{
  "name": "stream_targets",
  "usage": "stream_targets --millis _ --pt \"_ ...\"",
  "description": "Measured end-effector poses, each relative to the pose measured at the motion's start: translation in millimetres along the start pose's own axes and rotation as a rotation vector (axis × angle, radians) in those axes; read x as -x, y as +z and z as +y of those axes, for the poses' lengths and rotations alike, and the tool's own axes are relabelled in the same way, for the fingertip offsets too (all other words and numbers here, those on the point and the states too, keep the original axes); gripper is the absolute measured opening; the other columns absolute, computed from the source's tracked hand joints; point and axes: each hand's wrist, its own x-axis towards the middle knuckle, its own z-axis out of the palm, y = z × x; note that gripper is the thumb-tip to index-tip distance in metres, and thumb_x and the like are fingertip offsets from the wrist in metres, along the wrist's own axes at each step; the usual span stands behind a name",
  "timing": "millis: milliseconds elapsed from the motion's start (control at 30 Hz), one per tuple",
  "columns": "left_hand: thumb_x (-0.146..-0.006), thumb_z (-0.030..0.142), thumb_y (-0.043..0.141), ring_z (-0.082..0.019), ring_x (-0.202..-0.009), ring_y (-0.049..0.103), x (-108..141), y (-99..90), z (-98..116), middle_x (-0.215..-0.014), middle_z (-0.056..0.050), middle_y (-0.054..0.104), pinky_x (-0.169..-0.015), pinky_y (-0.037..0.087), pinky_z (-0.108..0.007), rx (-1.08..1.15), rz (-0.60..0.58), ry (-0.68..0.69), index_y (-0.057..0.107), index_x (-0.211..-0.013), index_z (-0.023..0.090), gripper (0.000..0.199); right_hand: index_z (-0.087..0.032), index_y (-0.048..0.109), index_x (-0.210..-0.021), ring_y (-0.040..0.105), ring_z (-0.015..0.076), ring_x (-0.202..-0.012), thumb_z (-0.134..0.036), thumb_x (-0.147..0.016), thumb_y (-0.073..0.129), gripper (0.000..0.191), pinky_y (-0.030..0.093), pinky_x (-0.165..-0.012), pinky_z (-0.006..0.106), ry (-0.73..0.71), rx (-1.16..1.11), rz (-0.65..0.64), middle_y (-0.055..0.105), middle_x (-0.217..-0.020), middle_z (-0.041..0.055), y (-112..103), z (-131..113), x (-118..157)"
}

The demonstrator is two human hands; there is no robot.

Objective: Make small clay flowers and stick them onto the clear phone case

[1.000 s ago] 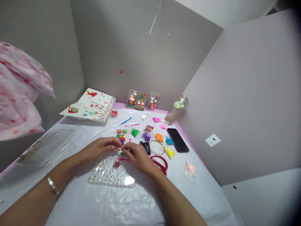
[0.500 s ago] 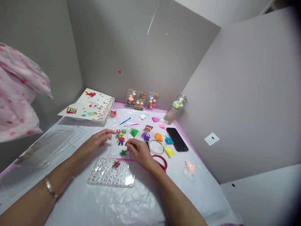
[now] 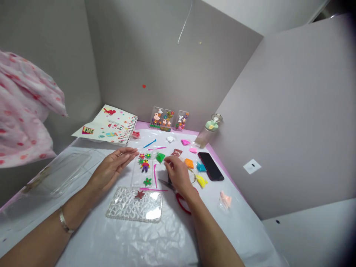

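Note:
My left hand (image 3: 115, 167) hovers with fingers stretched out, holding nothing visible, just left of a clear phone case (image 3: 136, 178). On that case lie a small clay figure (image 3: 145, 165) in red and purple, red and green clay flowers (image 3: 141, 156) and a green clay leaf shape (image 3: 147, 181). My right hand (image 3: 179, 176) has its fingertips drawn together beside the green clay packet (image 3: 160, 157); whether anything is between them is hidden. Beneath that hand are scissors (image 3: 183, 204) with red handles. Nearer me, a textured clear tray (image 3: 133, 211) carries a brown clay star shape (image 3: 139, 194).
Clay packets, including orange (image 3: 189, 163) and yellow (image 3: 201, 181), lie right of my hand near a phone (image 3: 210, 166). A bottle (image 3: 207, 134) and decorated cases (image 3: 182, 120) stand at the back. A drawn-on notebook (image 3: 111, 124) lies back left. Modelling tools (image 3: 155, 176) lie mid-table.
My right hand has moved right and slightly back, off the phone case, now covering the purple packet. My left hand has drawn back slightly from the flowers. The view has shifted a little.

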Motion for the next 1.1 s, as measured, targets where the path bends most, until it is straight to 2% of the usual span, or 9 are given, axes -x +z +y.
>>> stream_targets --millis 133,233,300,367,467,633,867,1000,1100 --pt "-0.073 0.026 0.084 -0.007 -0.075 0.067 2 2.6 1 -0.097 0.0 0.073 -0.068 0.054 -0.012 0.001 0.056 -0.027 0.07 -0.094 0.018 0.027 -0.019 0.069 -0.094 0.065 0.0212 -0.08 -0.027 -0.091 0.052 0.018 0.047 -0.077 0.032 0.087 0.025 0.211 0.073 -0.096 0.0078 -33 1 -11" --pt "-0.071 0.028 0.086 -0.003 -0.056 0.054 3 3.9 -1 -0.076 0.004 0.066 -0.051 0.045 -0.01 -0.05 0.06 -0.005 0.07 -0.091 0.016 0.028 -0.019 0.067 -0.098 0.067 0.0212 -0.079 -0.031 -0.096 0.048 0.023 0.047 -0.074 0.03 0.141 0.15 0.165 0.073 -0.088 0.0061 -52 1 -20" --pt "-0.072 0.031 0.085 -0.005 -0.062 0.058 4 5.0 -3 -0.078 0.003 0.066 -0.058 0.049 -0.011 -0.082 0.049 0.015 0.071 -0.091 0.017 0.027 -0.019 0.066 -0.107 0.067 0.0213 -0.085 -0.027 -0.1 0.041 0.027 0.047 -0.075 0.03 0.129 0.365 0.019 0.072 -0.096 0.0072 -56 5 -29" --pt "-0.074 0.032 0.084 -0.009 -0.078 0.065 5 6.5 -4 -0.092 0.0 0.071 -0.074 0.054 -0.015 -0.093 0.017 0.014 0.073 -0.094 0.018 0.027 -0.019 0.065 -0.113 0.066 0.0228 -0.096 -0.019 -0.1 0.039 0.029 0.046 -0.078 0.03 0.092 0.562 -0.125 0.07 -0.107 0.0101 -54 11 -39" --pt "-0.074 0.031 0.084 -0.015 -0.101 0.068 7 8.9 -4 -0.107 -0.004 0.074 -0.093 0.053 -0.023 -0.078 -0.05 -0.008 0.072 -0.099 0.019 0.03 -0.019 0.067 -0.114 0.061 0.0259 -0.108 -0.007 -0.094 0.043 0.033 0.045 -0.08 0.031 0.03 0.66 -0.257 0.066 -0.115 0.0137 -45 24 -54" --pt "-0.075 0.034 0.084 -0.015 -0.091 0.071 8 9.0 0 -0.107 -0.004 0.076 -0.088 0.056 -0.025 -0.082 -0.052 -0.046 0.07 -0.1 0.02 0.032 -0.016 0.066 -0.119 0.057 0.0271 -0.112 0.001 -0.091 0.042 0.041 0.043 -0.084 0.032 -0.022 0.748 -0.41 0.062 -0.122 0.0165 -31 41 -71" --pt "-0.071 0.038 0.086 -0.011 -0.074 0.064 7 6.6 2 -0.087 -0.001 0.072 -0.073 0.054 -0.021 -0.097 0.029 -0.028 0.074 -0.091 0.018 0.031 -0.016 0.067 -0.112 0.057 0.0271 -0.11 -0.019 -0.099 0.05 0.021 0.042 -0.089 0.034 -0.043 0.736 -0.471 0.062 -0.117 0.0165 -27 63 -79" --pt "-0.068 0.035 0.087 -0.012 -0.076 0.063 7 7.1 3 -0.084 0.0 0.068 -0.079 0.055 -0.023 -0.075 0.045 0.017 0.075 -0.084 0.018 0.027 -0.013 0.067 -0.099 0.061 0.023 -0.097 -0.014 -0.097 0.05 0.017 0.044 -0.084 0.032 -0.043 0.647 -0.399 0.065 -0.107 0.0155 -39 64 -81" --pt "-0.068 0.033 0.087 -0.015 -0.086 0.065 7 7.7 3 -0.089 -0.001 0.07 -0.088 0.053 -0.026 -0.105 0.028 0.019 0.075 -0.085 0.019 0.025 -0.013 0.063 -0.104 0.061 0.0196 -0.094 -0.015 -0.097 0.049 0.016 0.045 -0.083 0.03 -0.067 0.529 -0.322 0.065 -0.106 0.0122 -46 52 -74"
